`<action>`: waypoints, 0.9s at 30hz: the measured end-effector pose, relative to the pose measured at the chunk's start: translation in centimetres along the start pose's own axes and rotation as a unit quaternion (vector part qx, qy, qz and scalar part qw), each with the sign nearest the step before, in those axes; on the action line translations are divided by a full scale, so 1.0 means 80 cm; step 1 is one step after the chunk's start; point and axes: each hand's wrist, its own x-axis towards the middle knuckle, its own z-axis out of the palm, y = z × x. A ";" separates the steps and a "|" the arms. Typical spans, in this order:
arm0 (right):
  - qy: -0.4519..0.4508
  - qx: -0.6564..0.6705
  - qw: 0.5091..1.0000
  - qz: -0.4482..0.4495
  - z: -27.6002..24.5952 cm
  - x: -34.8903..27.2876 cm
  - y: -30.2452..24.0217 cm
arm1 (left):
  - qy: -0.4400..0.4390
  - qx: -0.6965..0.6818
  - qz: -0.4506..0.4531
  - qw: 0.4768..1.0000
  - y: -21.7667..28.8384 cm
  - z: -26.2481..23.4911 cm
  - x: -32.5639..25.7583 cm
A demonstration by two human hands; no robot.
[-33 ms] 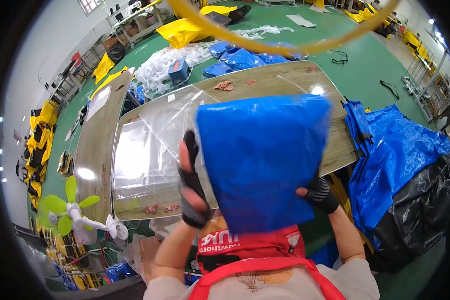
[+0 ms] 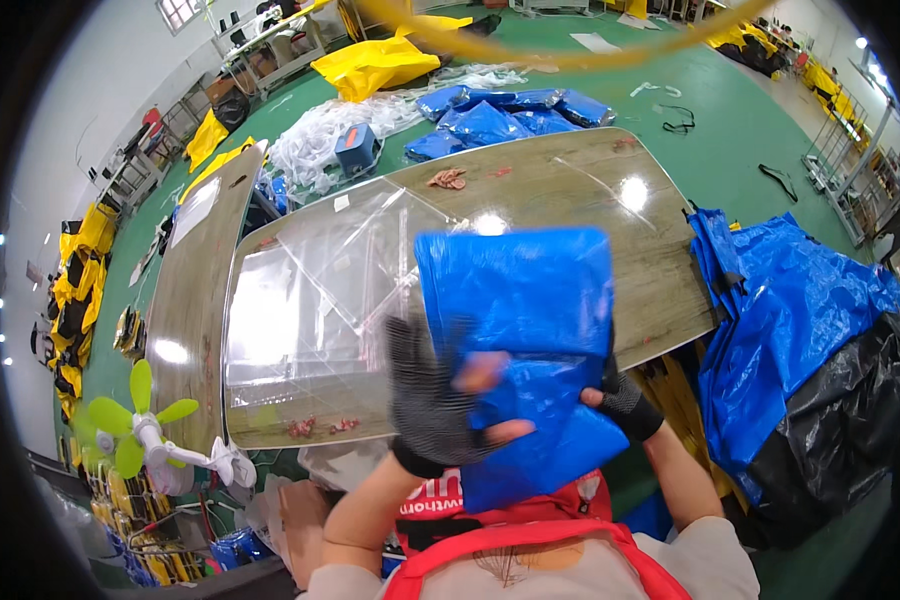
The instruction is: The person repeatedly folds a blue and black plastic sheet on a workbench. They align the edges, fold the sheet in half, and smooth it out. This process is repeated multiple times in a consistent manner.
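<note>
A folded blue plastic sheet (image 2: 545,290) is held upright over the near part of the table, its lower end hanging by the red apron. Along its right edge my right hand (image 2: 625,402) is closed on it, thumb in front and the other fingers hidden behind. My left hand (image 2: 435,400) is at the sheet's left side, blurred by motion. Its fingers look stretched and apart, with bare thumb and fingertip over the blue surface. Both hands wear black gloves with some fingertips bare. Clear plastic film (image 2: 320,270) lies on the table left of the sheet.
The wood-patterned table (image 2: 660,285) fills the middle, with a second panel (image 2: 195,290) at left. Blue and black sheeting (image 2: 790,320) heaps at right. A green-bladed fan (image 2: 140,425) stands near left. Blue packages (image 2: 490,122) and a blue box (image 2: 358,148) lie beyond the table.
The blue sheet looks narrower, and its top edge sits lower. My left hand has moved rightward from beside the sheet to across its left part. My right hand keeps its hold.
</note>
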 end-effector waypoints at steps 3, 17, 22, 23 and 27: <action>0.005 0.083 0.990 0.114 0.010 0.002 0.026 | -0.159 -0.002 -0.015 0.987 -0.016 0.103 -0.023; 0.122 0.100 0.919 0.362 0.002 -0.060 0.018 | 0.018 0.071 -0.168 0.983 -0.370 0.235 0.185; 0.097 0.065 0.923 0.366 -0.016 -0.058 0.033 | -0.136 -0.086 -0.248 0.955 -0.524 0.333 0.213; 0.084 0.042 0.925 0.368 -0.020 -0.055 0.034 | -0.117 -0.123 -0.246 0.954 -0.524 0.332 0.207; 0.123 0.091 0.924 0.352 -0.013 -0.050 0.026 | -0.188 -0.290 -0.186 0.920 -0.482 0.238 0.146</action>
